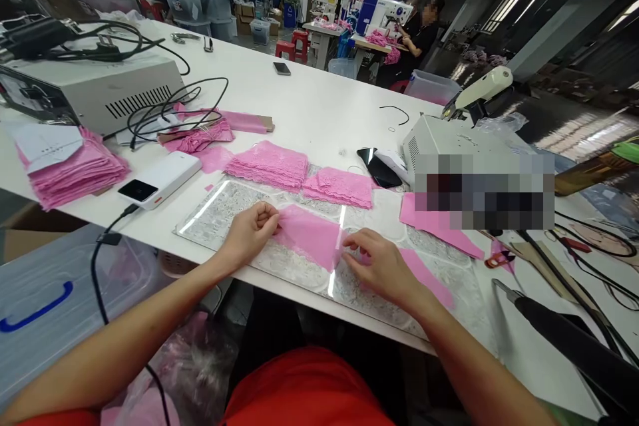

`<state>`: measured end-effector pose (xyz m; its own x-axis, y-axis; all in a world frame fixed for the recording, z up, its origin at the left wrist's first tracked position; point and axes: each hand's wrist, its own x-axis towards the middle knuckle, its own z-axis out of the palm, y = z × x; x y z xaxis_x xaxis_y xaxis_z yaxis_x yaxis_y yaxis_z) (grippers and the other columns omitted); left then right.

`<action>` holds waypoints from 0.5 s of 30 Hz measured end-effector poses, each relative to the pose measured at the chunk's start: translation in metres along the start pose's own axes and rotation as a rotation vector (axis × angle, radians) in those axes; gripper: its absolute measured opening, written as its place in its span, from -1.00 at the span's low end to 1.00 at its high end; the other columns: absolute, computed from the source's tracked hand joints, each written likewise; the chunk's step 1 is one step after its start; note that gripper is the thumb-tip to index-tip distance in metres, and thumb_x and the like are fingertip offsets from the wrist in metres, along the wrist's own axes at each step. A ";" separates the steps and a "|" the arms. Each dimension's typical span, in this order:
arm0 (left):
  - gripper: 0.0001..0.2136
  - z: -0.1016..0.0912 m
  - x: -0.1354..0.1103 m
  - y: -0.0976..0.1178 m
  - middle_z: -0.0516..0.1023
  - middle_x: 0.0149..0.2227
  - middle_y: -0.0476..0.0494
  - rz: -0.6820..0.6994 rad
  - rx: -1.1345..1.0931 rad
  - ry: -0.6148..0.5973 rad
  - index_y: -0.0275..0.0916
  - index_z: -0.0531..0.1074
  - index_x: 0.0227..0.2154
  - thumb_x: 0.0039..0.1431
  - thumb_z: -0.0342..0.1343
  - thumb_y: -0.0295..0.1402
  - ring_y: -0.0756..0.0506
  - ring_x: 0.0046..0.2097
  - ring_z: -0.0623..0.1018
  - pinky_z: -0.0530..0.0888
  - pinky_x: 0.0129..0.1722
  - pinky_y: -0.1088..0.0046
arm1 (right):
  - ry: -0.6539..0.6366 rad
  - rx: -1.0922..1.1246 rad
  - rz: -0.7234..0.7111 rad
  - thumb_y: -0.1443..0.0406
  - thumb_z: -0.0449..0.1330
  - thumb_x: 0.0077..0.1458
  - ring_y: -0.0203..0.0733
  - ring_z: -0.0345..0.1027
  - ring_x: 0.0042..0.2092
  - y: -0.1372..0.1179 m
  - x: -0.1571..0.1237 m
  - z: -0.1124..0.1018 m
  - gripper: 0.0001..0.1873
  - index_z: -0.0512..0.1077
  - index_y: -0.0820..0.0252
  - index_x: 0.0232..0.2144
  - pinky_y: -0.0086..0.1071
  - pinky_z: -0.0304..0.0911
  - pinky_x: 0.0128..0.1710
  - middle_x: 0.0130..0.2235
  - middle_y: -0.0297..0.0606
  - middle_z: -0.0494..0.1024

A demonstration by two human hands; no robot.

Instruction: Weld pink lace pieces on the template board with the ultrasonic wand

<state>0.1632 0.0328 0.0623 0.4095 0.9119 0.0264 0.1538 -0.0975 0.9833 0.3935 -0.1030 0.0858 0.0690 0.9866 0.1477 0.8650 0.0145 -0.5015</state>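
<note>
A thin pink fabric piece (312, 236) lies over a clear-topped, grey-patterned board (214, 216) at the table's front edge. My left hand (252, 229) pinches its left end between thumb and fingers. At the opposite end is my right hand (377, 263), fingers curled, with thumb and forefinger apart beside the fabric's edge. Another pink piece (426, 279) lies partly hidden behind the right hand and wrist. Just beyond the board's middle sit a scallop-edged pink stack (269, 163) and a smaller pink stack (337, 188).
A white power bank (162, 180) and a pink pile (74, 166) are on the left, near a cabled metal box (120, 90). On the right stand another machine box (464, 140) and a black-handled tool (554, 326). A phone (282, 68) lies farther back. Co-workers sit beyond.
</note>
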 end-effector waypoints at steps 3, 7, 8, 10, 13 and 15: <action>-0.72 0.000 0.002 -0.002 0.50 -0.51 -0.02 0.051 0.075 -0.020 -0.26 0.38 -0.41 0.02 0.18 -0.12 -0.06 -0.43 0.57 0.50 -0.38 0.44 | -0.017 -0.035 -0.070 0.37 0.13 0.06 -0.25 0.36 -0.29 -0.003 -0.005 0.009 -0.90 0.44 0.15 -0.34 -0.38 0.26 -0.30 -0.30 -0.26 0.51; -0.71 0.002 0.015 0.004 0.50 -0.50 -0.02 0.006 -0.024 -0.058 -0.26 0.37 -0.42 -0.01 0.22 -0.12 -0.07 -0.42 0.58 0.54 -0.35 0.42 | -0.035 -0.081 -0.100 0.45 0.08 0.06 -0.28 0.30 -0.37 -0.004 0.003 0.012 -0.85 0.39 0.17 -0.46 -0.40 0.22 -0.36 -0.41 -0.29 0.46; -0.71 0.002 0.018 0.006 0.50 -0.49 -0.02 0.001 -0.049 -0.051 -0.26 0.37 -0.42 -0.03 0.22 -0.12 -0.07 -0.41 0.58 0.55 -0.34 0.42 | -0.021 -0.091 -0.104 0.46 0.08 0.05 -0.28 0.29 -0.37 -0.005 0.006 0.011 -0.85 0.38 0.17 -0.48 -0.40 0.22 -0.36 -0.42 -0.30 0.44; -0.71 -0.001 0.021 0.010 0.54 -0.44 -0.06 0.019 -0.043 -0.015 -0.25 0.38 -0.44 -0.04 0.23 -0.12 -0.07 -0.37 0.59 0.55 -0.31 0.43 | 0.023 -0.090 -0.120 0.46 0.08 0.06 -0.28 0.28 -0.37 -0.008 0.010 0.009 -0.84 0.36 0.17 -0.49 -0.40 0.21 -0.35 -0.43 -0.29 0.43; -0.78 -0.011 0.016 0.012 0.60 -0.24 -0.18 0.113 0.131 0.015 -0.24 0.39 -0.47 0.00 0.19 -0.18 -0.13 -0.18 0.59 0.52 -0.20 0.44 | 0.042 -0.066 -0.164 0.45 0.07 0.08 -0.27 0.28 -0.35 -0.011 0.014 0.011 -0.85 0.37 0.17 -0.48 -0.39 0.22 -0.32 -0.42 -0.27 0.44; -0.84 -0.021 0.007 0.010 0.59 -0.12 -0.21 0.202 0.326 -0.009 -0.22 0.40 -0.48 0.05 0.12 -0.23 -0.17 -0.07 0.56 0.49 -0.12 0.41 | -0.006 -0.067 -0.185 0.45 0.08 0.08 -0.26 0.28 -0.33 -0.011 0.015 0.013 -0.85 0.38 0.18 -0.47 -0.39 0.21 -0.31 -0.41 -0.26 0.45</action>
<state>0.1486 0.0471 0.0761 0.4687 0.8578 0.2111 0.3465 -0.3983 0.8493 0.3782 -0.0862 0.0822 -0.0969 0.9690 0.2273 0.8941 0.1851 -0.4079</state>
